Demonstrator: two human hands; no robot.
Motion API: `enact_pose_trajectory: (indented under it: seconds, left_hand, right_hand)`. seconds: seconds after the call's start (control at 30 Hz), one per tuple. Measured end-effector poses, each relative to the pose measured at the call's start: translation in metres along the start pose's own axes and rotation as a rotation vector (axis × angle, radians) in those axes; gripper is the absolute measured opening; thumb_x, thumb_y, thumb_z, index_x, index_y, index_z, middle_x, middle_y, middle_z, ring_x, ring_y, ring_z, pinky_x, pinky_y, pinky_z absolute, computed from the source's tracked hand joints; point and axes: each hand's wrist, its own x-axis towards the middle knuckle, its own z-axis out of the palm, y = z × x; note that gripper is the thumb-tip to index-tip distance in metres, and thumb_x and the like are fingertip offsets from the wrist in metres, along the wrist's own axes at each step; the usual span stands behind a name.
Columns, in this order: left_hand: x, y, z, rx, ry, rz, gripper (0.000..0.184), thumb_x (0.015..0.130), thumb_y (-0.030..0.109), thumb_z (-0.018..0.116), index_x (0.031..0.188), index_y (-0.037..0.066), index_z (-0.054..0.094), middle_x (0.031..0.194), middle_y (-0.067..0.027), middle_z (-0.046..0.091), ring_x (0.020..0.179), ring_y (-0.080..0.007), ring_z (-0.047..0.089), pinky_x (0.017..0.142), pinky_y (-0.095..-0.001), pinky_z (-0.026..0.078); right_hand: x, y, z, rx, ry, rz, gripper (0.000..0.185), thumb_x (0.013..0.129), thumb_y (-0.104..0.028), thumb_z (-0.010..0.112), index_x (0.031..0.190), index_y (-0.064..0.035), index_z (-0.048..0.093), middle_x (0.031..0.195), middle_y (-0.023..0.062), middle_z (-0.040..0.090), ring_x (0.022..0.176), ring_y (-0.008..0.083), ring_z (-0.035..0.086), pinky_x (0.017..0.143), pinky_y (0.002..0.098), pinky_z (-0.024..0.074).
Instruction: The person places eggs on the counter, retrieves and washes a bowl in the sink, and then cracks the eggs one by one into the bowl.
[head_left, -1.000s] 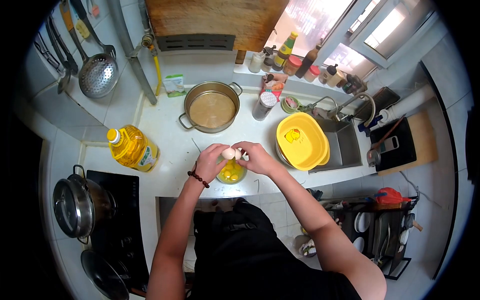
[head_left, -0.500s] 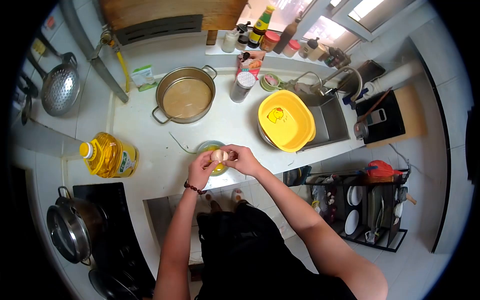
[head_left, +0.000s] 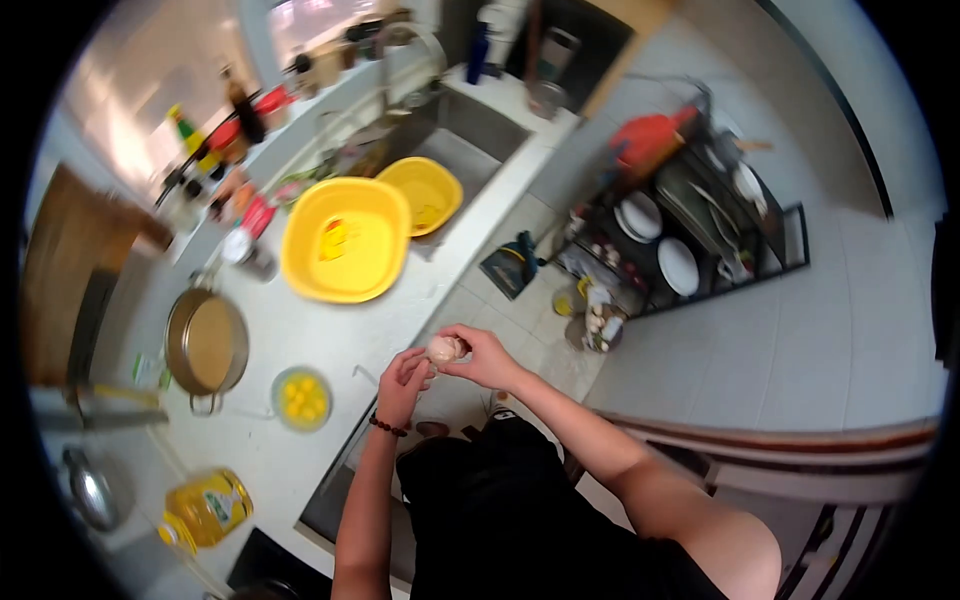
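A cracked eggshell [head_left: 444, 349] is held in the fingertips of my right hand [head_left: 488, 360], past the front edge of the counter. My left hand [head_left: 402, 386], with a dark bead bracelet at the wrist, is close beside the shell. Its fingers are bent but apart, and whether they touch the shell is not clear. To the left on the counter stands a glass bowl [head_left: 277, 408] with several egg yolks [head_left: 304, 398] in it.
A large yellow basin [head_left: 345, 282] and a smaller yellow basin [head_left: 428, 190] are near the sink [head_left: 485, 135]. A steel pot [head_left: 183, 335] and an oil bottle [head_left: 210, 508] stand left. On the floor are a dustpan [head_left: 512, 265], a waste bin [head_left: 597, 328] and a dish rack [head_left: 690, 290].
The view has swung right. Both hands have left the spot above the bowl with the eggshell and are now off the counter edge. The bowl with yolks is uncovered.
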Motion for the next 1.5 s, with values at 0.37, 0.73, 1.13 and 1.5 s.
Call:
enact_pose_trajectory:
  seconds: [0.37, 0.73, 1.13, 1.5]
  left_hand:
    - [0.094, -0.09, 0.253, 0.401, -0.383, -0.222, 0.034, 0.102, 0.024, 0.07, 0.13, 0.005, 0.063, 0.113, -0.0069, 0.073, 0.094, -0.015, 0.071, 0.078, -0.0296, 0.058]
    - [0.127, -0.101, 0.424, 0.506, -0.479, -0.206, 0.035, 0.099, 0.022, 0.074, 0.125, 0.0, 0.066, 0.108, -0.0075, 0.071, 0.085, -0.0116, 0.069, 0.073, -0.0254, 0.057]
    - [0.144, -0.103, 0.417, 0.523, -0.389, -0.232, 0.032, 0.098, 0.026, 0.074, 0.122, 0.004, 0.068, 0.105, -0.0051, 0.073, 0.083, -0.0113, 0.068, 0.069, -0.0274, 0.055]
    - [0.125, -0.083, 0.305, 0.447, -0.097, -0.164, 0.03, 0.1, 0.027, 0.072, 0.121, 0.006, 0.067, 0.107, -0.0047, 0.071, 0.092, -0.014, 0.071, 0.074, -0.0295, 0.058]
  right_hand:
    - [-0.214, 0.168, -0.235, -0.008, 0.66, 0.392, 0.05, 0.075, -0.01, 0.086, 0.12, -0.0048, 0.065, 0.108, 0.0127, 0.072, 0.094, 0.026, 0.071, 0.083, 0.0364, 0.0572]
    - [-0.24, 0.328, -0.387, -0.299, 0.796, 0.715, 0.106, 0.069, -0.018, 0.091, 0.157, -0.0029, 0.034, 0.144, 0.0266, 0.054, 0.119, 0.045, 0.062, 0.098, 0.0483, 0.0534]
    - [-0.332, 0.383, -0.296, -0.178, 0.523, 0.825, 0.096, 0.079, -0.031, 0.086, 0.156, 0.0006, 0.038, 0.136, 0.0288, 0.063, 0.108, 0.0411, 0.07, 0.095, 0.0442, 0.0554]
    - [-0.183, 0.302, -0.28, 0.022, 0.312, 0.506, 0.058, 0.092, -0.022, 0.079, 0.141, -0.0019, 0.057, 0.123, 0.0169, 0.072, 0.088, 0.0183, 0.073, 0.08, 0.0331, 0.0585]
